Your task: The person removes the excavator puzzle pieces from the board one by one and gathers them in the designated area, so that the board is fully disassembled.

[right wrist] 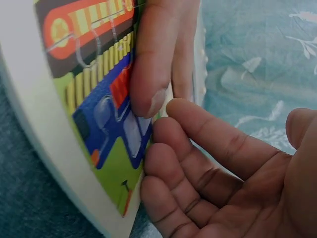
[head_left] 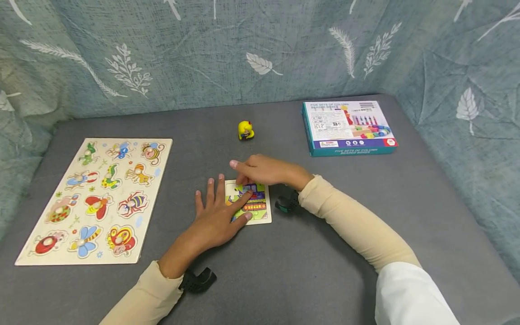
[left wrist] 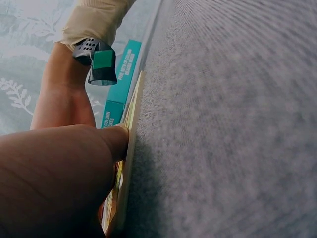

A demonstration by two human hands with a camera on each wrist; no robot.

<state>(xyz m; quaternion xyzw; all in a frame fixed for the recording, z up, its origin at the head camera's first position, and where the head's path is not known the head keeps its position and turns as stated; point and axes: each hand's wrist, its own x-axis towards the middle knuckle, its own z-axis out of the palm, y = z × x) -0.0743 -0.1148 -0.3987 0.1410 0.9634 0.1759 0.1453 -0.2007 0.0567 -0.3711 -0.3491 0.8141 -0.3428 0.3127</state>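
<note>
A small jigsaw puzzle [head_left: 260,215] in a pale tray lies in the middle of the table, showing a vehicle with an orange track. Across its left side my left hand [head_left: 215,221] is spread, index finger and thumb resting on the pieces. My right hand [head_left: 274,170] reaches in from the right. In the right wrist view, the loosely bent fingertips [right wrist: 161,163] touch the puzzle's upper part, beside a left finger [right wrist: 151,64]; the thumb stands apart. Part of the picture is hidden under both hands. The left wrist view shows the tray edge-on beneath the left thumb [left wrist: 116,139].
A large insect peg puzzle board [head_left: 99,203] lies at the left. Behind the hands stands a small yellow toy figure [head_left: 245,130]. A bead set box [head_left: 349,128] lies at the back right, near the leaf-patterned cloth [head_left: 195,58] hanging behind the grey table.
</note>
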